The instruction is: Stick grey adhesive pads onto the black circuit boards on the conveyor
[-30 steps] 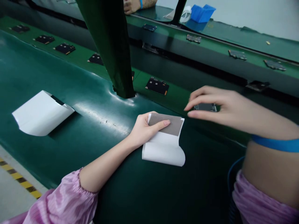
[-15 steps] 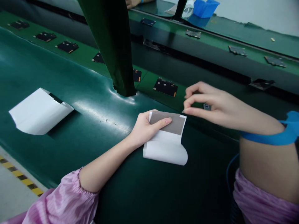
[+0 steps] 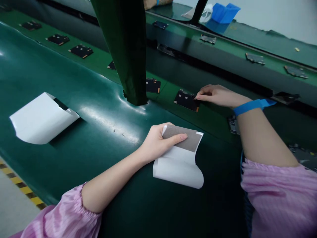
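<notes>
My left hand (image 3: pixel 160 140) grips a sheet of white backing paper (image 3: pixel 178 172) with a grey panel (image 3: pixel 184 142) on its upper part. The thumb lies flat across the grey panel, and the paper's lower end curls up into a loose roll. My right hand (image 3: pixel 211 94), a blue band (image 3: pixel 252 105) at its wrist, has thumb and fingers pinched together at the right edge of a black circuit board (image 3: pixel 187 100). Whether a small piece is between those fingertips is hidden. The board lies flat on a green belt (image 3: pixel 170 84).
More circuit boards (image 3: pixel 81 50) lie spaced along the belt. A dark green post (image 3: pixel 126 53) rises between table and belt. Another curled white sheet (image 3: pixel 42 119) rests on the green table (image 3: pixel 99 109). Across the line are a blue bin (image 3: pixel 224 13) and another person's hand (image 3: pixel 151 3).
My right hand has moved from beside the sheet's corner to the board's right edge. The near boards have shifted right along the belt. My left hand still holds the sheet, slightly lower in view.
</notes>
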`<control>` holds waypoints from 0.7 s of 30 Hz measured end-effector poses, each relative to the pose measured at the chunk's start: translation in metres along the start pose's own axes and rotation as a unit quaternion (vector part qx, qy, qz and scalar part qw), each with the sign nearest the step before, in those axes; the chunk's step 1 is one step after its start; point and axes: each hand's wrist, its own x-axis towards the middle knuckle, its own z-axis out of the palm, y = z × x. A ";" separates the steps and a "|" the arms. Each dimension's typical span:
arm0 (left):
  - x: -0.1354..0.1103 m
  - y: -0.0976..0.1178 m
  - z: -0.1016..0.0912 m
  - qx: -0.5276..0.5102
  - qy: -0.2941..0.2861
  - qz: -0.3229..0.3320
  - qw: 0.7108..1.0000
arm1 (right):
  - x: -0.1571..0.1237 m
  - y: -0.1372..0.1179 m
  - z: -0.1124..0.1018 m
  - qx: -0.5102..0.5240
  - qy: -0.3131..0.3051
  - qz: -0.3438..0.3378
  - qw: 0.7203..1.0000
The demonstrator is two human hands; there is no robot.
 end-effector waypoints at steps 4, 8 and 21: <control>0.000 0.000 0.000 0.000 -0.002 -0.002 1.000 | -0.002 0.011 0.002 -0.004 -0.002 -0.008 1.000; 0.000 -0.001 0.000 0.006 -0.005 0.006 1.000 | -0.007 0.019 0.005 -0.025 0.016 0.022 0.999; -0.001 0.000 0.000 0.001 -0.003 0.008 1.000 | -0.021 -0.047 0.014 -0.002 0.039 -0.057 0.998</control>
